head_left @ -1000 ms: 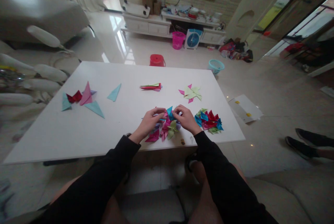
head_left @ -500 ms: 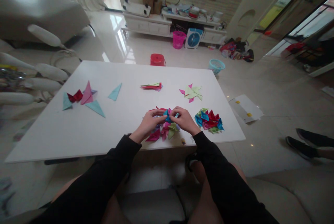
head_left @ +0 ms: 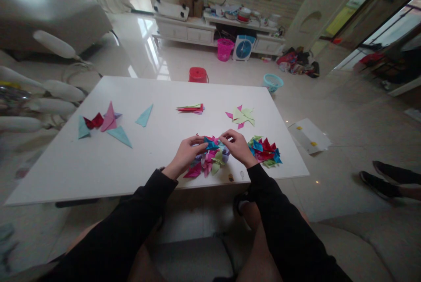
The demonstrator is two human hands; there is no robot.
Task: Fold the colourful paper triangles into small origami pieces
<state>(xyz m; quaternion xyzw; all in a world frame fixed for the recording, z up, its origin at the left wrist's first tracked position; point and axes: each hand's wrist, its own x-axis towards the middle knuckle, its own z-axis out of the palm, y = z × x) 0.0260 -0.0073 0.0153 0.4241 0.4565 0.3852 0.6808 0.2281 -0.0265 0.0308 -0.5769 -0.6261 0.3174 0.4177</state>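
Blue paper (head_left: 211, 144) is pinched in the left hand (head_left: 186, 152), paper pile (head_left: 208, 162) beneath; the right hand (head_left: 237, 144), slightly open, seemingly empty, has just drawn away, leaving the left holding alone

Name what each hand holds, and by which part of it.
The left hand holds a blue folded paper piece by its left end. The right hand is close to the other end; whether it grips there cannot be told.
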